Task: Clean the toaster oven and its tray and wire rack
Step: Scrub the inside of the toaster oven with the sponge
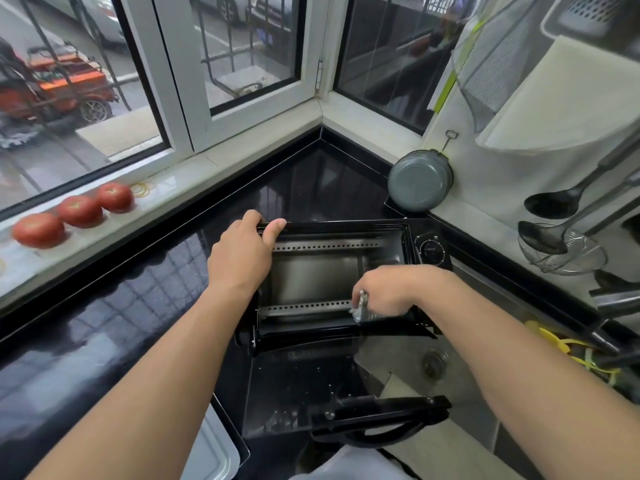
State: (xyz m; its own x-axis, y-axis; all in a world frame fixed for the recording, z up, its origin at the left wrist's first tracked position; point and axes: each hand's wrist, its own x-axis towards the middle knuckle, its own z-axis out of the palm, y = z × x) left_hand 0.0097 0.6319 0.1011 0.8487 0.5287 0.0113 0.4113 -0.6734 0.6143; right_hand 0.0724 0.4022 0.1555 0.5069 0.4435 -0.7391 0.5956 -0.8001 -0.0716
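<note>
Left hand (242,254) fingers gripping toaster oven (332,271) top edge, right hand (384,289) clutching steel scrubber (362,308) inside

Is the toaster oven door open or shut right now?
Open: the door hangs down toward the camera, exposing the toaster oven cavity.

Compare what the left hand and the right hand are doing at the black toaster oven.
The left hand grips the top front edge of the black toaster oven, steadying it; the right hand reaches inside the cavity. The left hand holds no tool; the right hand pinches a silvery metal scrubber near the lower perforated rail. Both are bare and work on the oven, whose door hangs open.
</note>
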